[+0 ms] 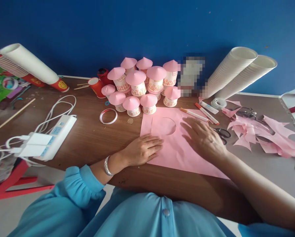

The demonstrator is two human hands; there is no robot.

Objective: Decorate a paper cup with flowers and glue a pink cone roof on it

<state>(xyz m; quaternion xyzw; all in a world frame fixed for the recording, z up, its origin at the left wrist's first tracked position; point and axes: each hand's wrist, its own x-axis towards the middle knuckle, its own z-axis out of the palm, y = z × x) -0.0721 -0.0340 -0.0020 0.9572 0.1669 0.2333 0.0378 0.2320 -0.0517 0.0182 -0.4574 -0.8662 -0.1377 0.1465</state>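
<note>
A sheet of pink paper (177, 154) lies on the brown table, with a round outline (168, 123) drawn near its upper part. My left hand (145, 148) rests flat on the sheet's left edge, fingers stretched to the right. On the right side, my right hand (203, 136) lies over the paper with its fingers extended, holding nothing. Black-handled scissors (223, 133) sit beside the right hand, partly hidden by it. Just above its fingertips are an orange-capped marker (194, 114) and a red-capped marker (206, 113).
Several small paper-cup houses with pink cone roofs (135, 78) stand behind the sheet. Pink paper scraps (246, 130) lie at right, near a tape roll (218, 103) and leaning cup stacks (230, 70). A white power strip (56, 136) with cables and a white ring (108, 116) are left.
</note>
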